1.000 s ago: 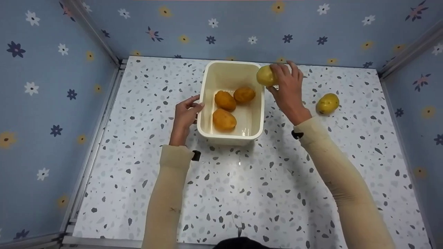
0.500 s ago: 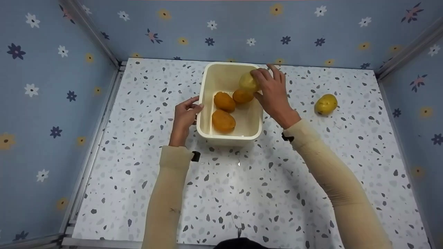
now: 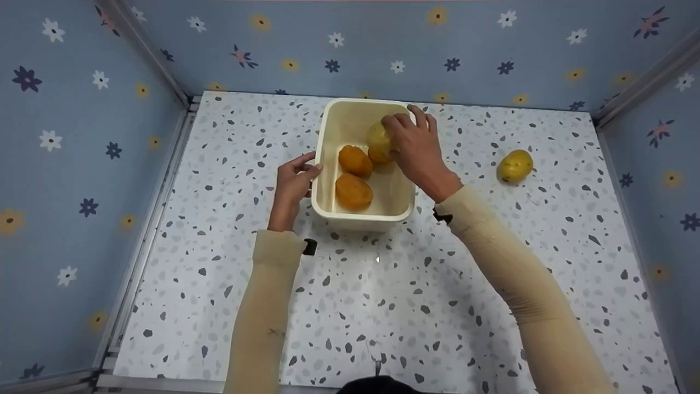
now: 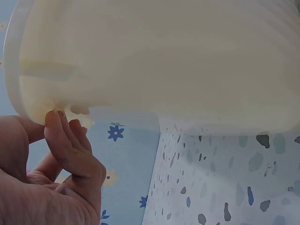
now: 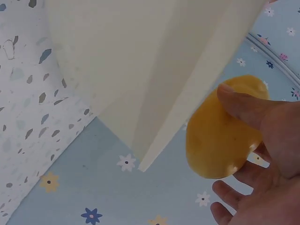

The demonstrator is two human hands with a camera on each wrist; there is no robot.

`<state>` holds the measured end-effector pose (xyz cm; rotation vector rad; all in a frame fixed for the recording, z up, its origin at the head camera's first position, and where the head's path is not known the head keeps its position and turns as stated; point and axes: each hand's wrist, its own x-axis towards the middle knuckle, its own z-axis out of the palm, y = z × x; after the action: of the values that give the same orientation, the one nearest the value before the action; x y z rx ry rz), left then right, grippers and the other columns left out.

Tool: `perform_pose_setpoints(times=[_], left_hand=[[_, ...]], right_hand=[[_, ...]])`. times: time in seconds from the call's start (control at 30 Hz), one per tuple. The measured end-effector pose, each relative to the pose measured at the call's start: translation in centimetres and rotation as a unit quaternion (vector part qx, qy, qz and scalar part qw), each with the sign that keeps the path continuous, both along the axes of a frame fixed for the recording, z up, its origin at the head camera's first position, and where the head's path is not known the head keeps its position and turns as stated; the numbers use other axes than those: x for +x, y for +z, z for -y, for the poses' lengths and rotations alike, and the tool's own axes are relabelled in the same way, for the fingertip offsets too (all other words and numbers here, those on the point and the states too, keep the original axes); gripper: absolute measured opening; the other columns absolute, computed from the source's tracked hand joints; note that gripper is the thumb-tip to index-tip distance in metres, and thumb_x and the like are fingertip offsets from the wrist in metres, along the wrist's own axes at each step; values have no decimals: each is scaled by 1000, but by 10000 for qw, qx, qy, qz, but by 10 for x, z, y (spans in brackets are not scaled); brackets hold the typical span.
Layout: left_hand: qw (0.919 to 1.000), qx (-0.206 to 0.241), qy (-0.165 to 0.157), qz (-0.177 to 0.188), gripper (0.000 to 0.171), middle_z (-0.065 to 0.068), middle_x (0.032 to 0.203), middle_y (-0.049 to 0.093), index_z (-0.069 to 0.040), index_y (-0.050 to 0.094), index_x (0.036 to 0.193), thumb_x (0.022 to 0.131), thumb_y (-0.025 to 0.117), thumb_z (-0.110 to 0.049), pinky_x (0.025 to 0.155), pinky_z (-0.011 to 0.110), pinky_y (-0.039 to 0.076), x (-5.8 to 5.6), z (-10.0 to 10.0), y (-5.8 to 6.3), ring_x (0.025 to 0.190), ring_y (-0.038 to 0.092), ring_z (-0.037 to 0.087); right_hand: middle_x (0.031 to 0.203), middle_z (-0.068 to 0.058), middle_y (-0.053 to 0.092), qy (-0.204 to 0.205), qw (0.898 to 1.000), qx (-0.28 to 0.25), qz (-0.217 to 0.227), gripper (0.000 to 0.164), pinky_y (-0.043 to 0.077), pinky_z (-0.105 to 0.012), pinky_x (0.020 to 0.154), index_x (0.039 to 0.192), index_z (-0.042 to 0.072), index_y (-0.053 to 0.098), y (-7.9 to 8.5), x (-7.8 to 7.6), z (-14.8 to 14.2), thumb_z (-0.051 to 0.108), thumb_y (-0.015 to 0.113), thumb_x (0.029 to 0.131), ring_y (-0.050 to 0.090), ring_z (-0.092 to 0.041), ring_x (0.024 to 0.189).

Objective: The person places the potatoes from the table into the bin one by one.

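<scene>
Head view: my right fingers [image 3: 402,121] were clamped on a potato [image 3: 378,137], just left of them, over the tub [image 3: 362,217] my left fingers [image 3: 300,160] gripped.

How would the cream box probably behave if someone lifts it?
The cream box is probably stiff, as its walls and rim keep their shape. Its walls look thin, so it may be light for its size without the load. If tilted, the rounded orange fruits inside could roll.

The right hand [image 3: 418,151] has carried a yellow fruit [image 3: 377,137] inward from the right rim of a bin [image 3: 363,217].
</scene>
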<state>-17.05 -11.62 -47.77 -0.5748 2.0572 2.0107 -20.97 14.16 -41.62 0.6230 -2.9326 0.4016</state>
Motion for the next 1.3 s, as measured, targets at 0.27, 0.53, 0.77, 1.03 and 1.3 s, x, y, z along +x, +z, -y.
perform_pose_setpoints(times=[0.27,0.53,0.77,1.03,1.3], left_hand=[[10000,33,-16,-57,43,5,104,60,-11,65,146,103,68,-13,51,21,54,0,1,-2,67,69,16],[9997,49,-83,-213,43,6,104,61,-10,65,146,103,69,-13,52,22,57,0,1,-2,61,68,9],[9998,19,-111,-170,43,6,104,61,-11,65,146,103,69,-14,55,24,59,0,2,-1,62,69,10],[9998,-32,-104,-149,45,5,105,61,-11,64,147,103,69,-15,53,21,56,1,2,0,65,69,13],[9999,-108,-85,-21,44,6,106,62,-14,65,147,103,69,-16,56,24,58,0,1,-1,73,71,20]], right_hand=[[140,-18,63,-52,9993,364,112,46,26,-60,123,140,8,60,4,0,12,8,76,97,34,-44,151],[138,-21,64,-242,9981,460,331,46,26,-60,123,140,6,59,7,-1,23,11,77,97,35,-45,150],[137,-22,64,-395,9962,548,543,49,27,-61,122,140,5,59,8,-5,31,21,77,98,36,-44,149],[140,-23,62,-763,9923,495,844,59,27,-61,121,143,5,57,12,-12,38,31,80,95,38,-45,146],[146,-20,59,-1230,9841,310,1246,61,26,-59,123,148,8,53,11,-17,45,24,76,94,37,-44,147]])
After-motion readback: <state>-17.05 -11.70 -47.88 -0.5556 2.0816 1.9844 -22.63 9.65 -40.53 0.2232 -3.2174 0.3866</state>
